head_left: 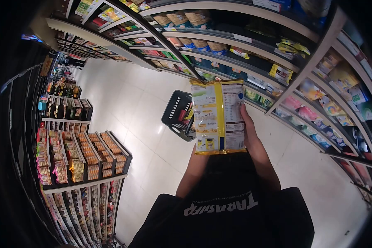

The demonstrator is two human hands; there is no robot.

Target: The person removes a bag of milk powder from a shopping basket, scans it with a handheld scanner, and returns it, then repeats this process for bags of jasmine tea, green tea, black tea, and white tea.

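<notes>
Both hands, right hand (247, 126) wrapped on edge, left hidden behind, hold snack pkg (217, 116) up, back label being read, just above basket (178, 115); next prob needs lowering it in.

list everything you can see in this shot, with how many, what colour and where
snack packet: one, yellow and white with print, held up at centre, back side facing the camera
shopping basket: one, black, behind and left of the packet, above the floor, some goods inside
shelves on the right: several tiers, pale, stocked with mixed-colour packets
low display rack: one, dark frame, at left, rows of orange and red packs
floor: pale glossy tiles, down the aisle
black top: one, white lettering, bottom centre
right hand: on the packet's right edge
left hand: hidden behind the packet; only the forearm shows
</notes>
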